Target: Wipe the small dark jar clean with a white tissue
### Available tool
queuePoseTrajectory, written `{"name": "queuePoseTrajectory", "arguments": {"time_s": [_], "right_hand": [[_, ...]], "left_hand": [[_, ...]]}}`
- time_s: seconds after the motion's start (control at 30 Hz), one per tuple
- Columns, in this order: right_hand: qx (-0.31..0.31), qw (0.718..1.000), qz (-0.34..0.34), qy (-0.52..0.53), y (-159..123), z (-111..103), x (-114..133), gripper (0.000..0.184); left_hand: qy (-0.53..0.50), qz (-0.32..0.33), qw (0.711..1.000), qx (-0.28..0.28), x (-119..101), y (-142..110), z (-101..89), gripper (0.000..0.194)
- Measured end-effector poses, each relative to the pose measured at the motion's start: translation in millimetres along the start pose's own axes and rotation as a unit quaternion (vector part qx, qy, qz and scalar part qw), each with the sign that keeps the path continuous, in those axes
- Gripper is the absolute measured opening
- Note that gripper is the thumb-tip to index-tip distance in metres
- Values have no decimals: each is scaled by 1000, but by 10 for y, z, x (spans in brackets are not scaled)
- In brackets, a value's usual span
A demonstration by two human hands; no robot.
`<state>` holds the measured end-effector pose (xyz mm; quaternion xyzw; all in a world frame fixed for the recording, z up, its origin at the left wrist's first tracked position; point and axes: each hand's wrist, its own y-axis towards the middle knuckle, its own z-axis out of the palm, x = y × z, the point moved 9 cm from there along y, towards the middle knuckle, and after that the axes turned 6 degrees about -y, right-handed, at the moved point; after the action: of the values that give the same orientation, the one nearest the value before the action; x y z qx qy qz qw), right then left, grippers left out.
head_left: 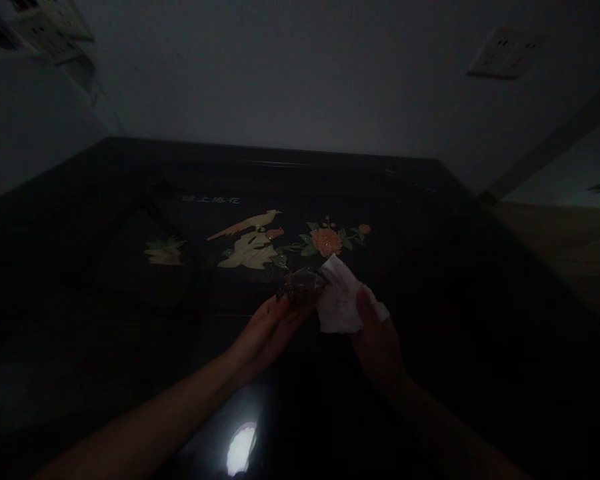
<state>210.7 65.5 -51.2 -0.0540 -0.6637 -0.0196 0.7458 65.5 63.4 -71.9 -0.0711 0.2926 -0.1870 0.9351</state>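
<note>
The scene is very dark. My left hand (267,330) holds a small clear object (300,285), perhaps a glass, by its near end above a black lacquered table (480,300). My right hand (375,337) grips a crumpled white tissue (339,301) and presses it against that object's right side. Both hands hover near the middle of the table, just in front of its inlaid picture.
The tabletop bears an inlaid bird (247,240), an orange flower (326,241) and a short line of characters (211,199). A light glare (241,450) reflects near the front edge. Wall sockets (505,52) sit on the pale wall behind. Wooden floor (570,247) shows at right.
</note>
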Motion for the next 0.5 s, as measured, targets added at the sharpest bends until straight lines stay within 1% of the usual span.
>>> {"name": "queuePoseTrajectory", "arguments": {"time_s": [0.07, 0.13, 0.3, 0.4, 0.5], "right_hand": [[-18, 1000, -4, -5, -4, -41, -19, 44], [-14, 1000, -9, -21, -22, -32, -17, 45], [72, 996, -26, -47, -85, 143, 84, 44], [98, 992, -45, -64, -111, 187, 153, 46], [120, 983, -85, -108, -139, 212, 209, 47]], "left_hand": [[-4, 3, 1000, 0, -11, 0, -6, 46], [-4, 3, 1000, 2, -17, -5, -4, 48], [27, 24, 999, -9, -47, -19, -1, 52], [78, 33, 996, -35, -58, -27, -33, 61], [106, 30, 992, -68, -56, -50, -75, 68]]}}
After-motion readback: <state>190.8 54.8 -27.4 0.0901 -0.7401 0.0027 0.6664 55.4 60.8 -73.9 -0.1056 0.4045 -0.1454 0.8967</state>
